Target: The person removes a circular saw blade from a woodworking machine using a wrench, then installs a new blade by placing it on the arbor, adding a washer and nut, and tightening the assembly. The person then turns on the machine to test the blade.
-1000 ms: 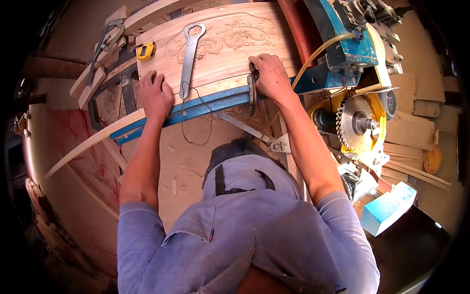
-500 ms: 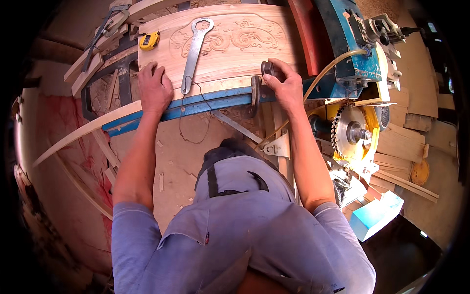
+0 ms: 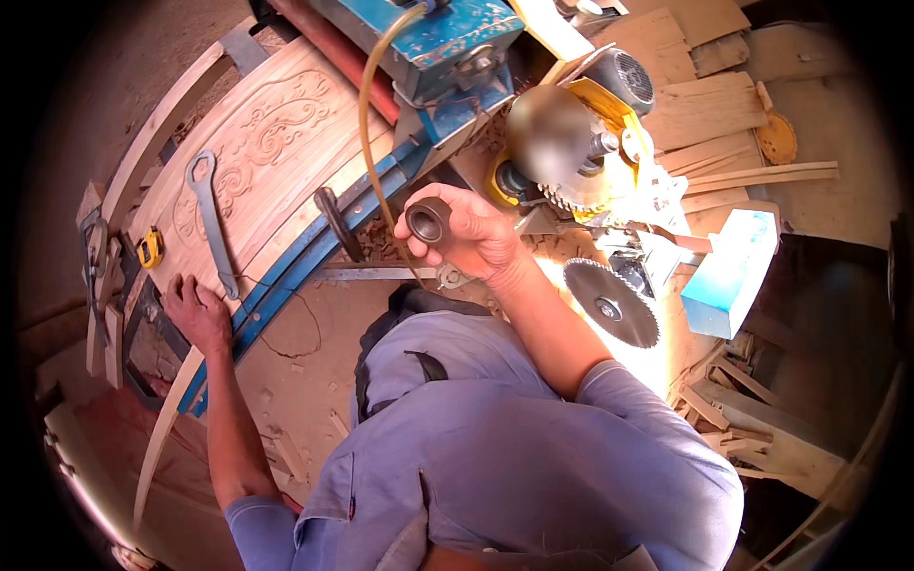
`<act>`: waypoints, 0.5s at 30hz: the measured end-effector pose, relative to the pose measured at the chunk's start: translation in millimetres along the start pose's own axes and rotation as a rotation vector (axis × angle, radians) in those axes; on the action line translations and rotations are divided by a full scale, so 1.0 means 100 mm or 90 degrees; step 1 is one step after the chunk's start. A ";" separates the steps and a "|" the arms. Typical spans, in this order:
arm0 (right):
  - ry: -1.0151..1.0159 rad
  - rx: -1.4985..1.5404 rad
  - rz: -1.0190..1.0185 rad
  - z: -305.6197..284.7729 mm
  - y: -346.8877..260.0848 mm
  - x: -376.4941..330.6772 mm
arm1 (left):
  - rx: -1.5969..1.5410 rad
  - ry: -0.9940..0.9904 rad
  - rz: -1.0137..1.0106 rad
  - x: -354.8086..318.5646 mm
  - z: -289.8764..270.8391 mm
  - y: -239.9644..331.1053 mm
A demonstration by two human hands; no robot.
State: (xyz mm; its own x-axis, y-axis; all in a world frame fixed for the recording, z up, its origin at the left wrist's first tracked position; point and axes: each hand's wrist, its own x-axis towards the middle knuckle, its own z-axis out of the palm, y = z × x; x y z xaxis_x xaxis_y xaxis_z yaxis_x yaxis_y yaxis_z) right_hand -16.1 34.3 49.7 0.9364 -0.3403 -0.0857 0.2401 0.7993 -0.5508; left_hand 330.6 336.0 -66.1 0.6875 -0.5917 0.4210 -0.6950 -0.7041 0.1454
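Observation:
A dark metal ring nut (image 3: 444,219) is gripped in my right hand (image 3: 484,243), raised off the bench with its round hole turned up. Thumb and fingers close around its sides. My left hand (image 3: 197,314) lies fingers spread at the near edge of a carved wooden panel (image 3: 257,224). Beside that hand, a flat grey ring-end wrench (image 3: 216,228) rests across the panel. A yellow tape measure (image 3: 150,247) sits at the panel's left end. To the right of my right hand stands a saw unit with a toothed blade (image 3: 571,197), partly blurred.
A dark clamp (image 3: 339,224) grips the blue rail (image 3: 286,285) along the panel. A yellowish hose (image 3: 367,109) hangs from the blue machine (image 3: 466,52). A second circular saw blade (image 3: 624,319) lies near my right forearm, beside a light-blue box (image 3: 728,276). Wood offcuts (image 3: 714,109) lie beyond.
My right hand has lifted the ring nut off the panel's edge and drawn it nearer the saw. My view has turned right. The left hand stays on the panel's edge.

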 end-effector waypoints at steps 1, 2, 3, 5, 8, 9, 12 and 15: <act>0.112 -0.102 -0.034 -0.09 -0.17 -0.16 | -0.003 -0.001 0.010 -0.02 -0.01 -0.03; 0.221 -0.197 -0.065 -0.18 -0.34 -0.33 | 0.001 -0.001 0.020 -0.01 0.00 -0.03; 0.364 -0.302 -0.085 -0.23 -0.54 -0.47 | 0.007 -0.008 0.018 -0.01 -0.01 -0.02; 0.546 -0.461 -0.191 -0.58 -0.88 -0.82 | 0.017 -0.015 0.026 0.02 0.00 -0.02; 0.741 -0.694 -0.269 -0.80 -1.40 -1.10 | 0.014 -0.024 0.016 0.03 -0.01 0.04; 0.774 -0.725 -0.298 -0.96 -1.52 -1.15 | 0.016 -0.027 0.021 0.04 0.01 0.04; 0.847 -1.024 -0.263 -1.28 -1.86 -1.19 | 0.028 -0.034 0.024 0.03 0.01 -0.01; 0.790 -1.242 -0.275 -1.34 -1.98 -1.09 | 0.033 -0.037 0.021 0.04 0.02 0.00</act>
State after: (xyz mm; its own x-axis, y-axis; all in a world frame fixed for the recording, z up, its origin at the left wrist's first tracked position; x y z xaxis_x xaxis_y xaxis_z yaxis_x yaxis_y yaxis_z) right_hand -200.6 -153.5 57.1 0.1985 -0.9167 0.3467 -0.8248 -0.3474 -0.4461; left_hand 333.8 332.5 -66.3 0.6765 -0.6356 0.3720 -0.7066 -0.7025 0.0846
